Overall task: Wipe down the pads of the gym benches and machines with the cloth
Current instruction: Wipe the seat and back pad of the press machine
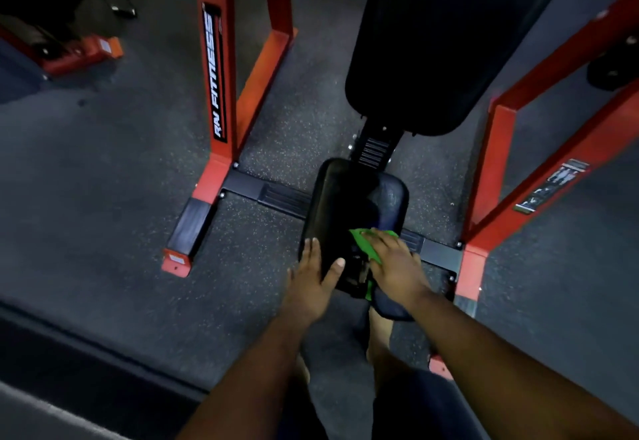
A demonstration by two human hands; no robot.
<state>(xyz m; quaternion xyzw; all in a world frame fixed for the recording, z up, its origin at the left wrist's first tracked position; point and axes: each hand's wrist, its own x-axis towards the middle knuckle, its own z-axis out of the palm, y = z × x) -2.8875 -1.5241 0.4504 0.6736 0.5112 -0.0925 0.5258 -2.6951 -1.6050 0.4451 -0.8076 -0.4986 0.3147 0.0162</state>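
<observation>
Green cloth (367,246) lies on the near end of the black seat pad (359,208), flat under my right hand (397,268), whose fingers are straight. I think it is soft and light (easy to bunch up). My left hand (313,284) rests spread on the pad's smooth, shiny, rounded edge, holding nothing.

Open floor (103,197) lies left of the seat pad (352,204) — red uprights (216,76) and the back pad (432,42) hem in the far side.
</observation>
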